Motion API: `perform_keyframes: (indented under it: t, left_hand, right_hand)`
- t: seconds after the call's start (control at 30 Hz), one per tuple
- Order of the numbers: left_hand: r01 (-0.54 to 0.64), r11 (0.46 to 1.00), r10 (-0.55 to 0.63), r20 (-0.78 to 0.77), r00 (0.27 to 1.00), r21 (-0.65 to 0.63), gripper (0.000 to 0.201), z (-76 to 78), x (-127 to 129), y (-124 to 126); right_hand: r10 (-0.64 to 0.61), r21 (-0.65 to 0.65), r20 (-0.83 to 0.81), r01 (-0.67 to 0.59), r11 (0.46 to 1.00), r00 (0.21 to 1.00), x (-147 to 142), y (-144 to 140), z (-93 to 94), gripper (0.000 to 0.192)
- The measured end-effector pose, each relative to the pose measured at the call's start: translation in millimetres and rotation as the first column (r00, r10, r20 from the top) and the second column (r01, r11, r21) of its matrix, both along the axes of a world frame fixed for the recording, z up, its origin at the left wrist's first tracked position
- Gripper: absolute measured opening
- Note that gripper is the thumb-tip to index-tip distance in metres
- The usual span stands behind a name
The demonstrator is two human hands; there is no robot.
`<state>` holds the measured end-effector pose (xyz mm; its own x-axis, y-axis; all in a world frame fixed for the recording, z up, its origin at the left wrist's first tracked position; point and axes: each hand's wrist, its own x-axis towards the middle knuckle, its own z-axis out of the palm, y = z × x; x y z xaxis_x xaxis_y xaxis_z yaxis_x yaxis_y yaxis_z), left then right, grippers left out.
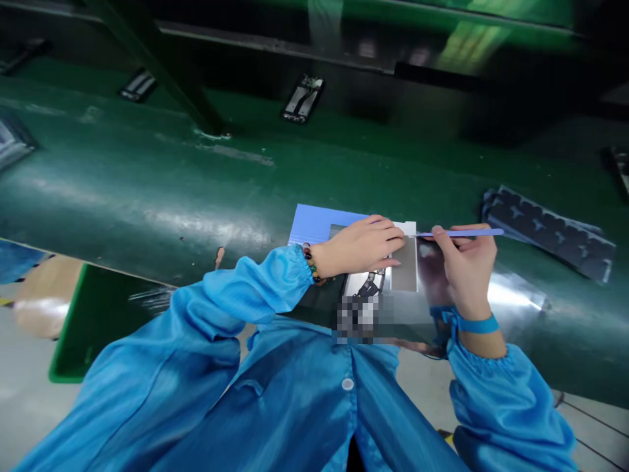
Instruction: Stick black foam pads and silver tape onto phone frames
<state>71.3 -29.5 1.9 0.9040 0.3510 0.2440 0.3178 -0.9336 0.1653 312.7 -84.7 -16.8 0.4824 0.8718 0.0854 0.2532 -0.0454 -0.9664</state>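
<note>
two hands: both over a grey sheet [403, 265] on the green belt [147, 190], no writing readable
left hand [361, 246]: pressed flat on the sheet, beside a blue block [314, 223]
right hand [466, 262]: pinching a thin blue stick [464, 232], tip at the sheet
stack of dark trays [550, 239]: well right

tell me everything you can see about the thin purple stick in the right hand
The thin purple stick is a slim, flat-looking, pale violet tool, probably plastic. It lies nearly level, its long end pointing right past the right hand, which pinches it between thumb and fingers. Its left tip reaches the grey plate beside the fingertips of the left hand. Whether the tip touches the plate cannot be told.
</note>
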Motion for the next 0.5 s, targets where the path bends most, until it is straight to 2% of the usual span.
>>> perform_keyframes:
  t: [0.3,0.43,0.5]
  left_hand:
    - [0.02,0.998,-0.017,0.059,0.998,-0.053,0.052,-6.3,-2.9,-1.2]
    - [0.047,0.995,-0.041,0.071,0.997,-0.093,0.053,-2.6,-12.0,7.6]
    - [0.029,0.993,-0.021,0.073,0.997,-0.116,0.049,0.8,-23.3,17.1]
  right_hand:
    - [0.026,0.014,-0.061,-0.025,1.0,0.998,-0.1,1.8,-3.4,0.055]
    - [0.032,0.115,-0.151,-0.015,0.993,0.988,-1.8,3.3,4.1,0.043]
    - [0.023,0.146,-0.145,-0.001,0.989,0.989,-3.4,2.0,10.3,0.036]
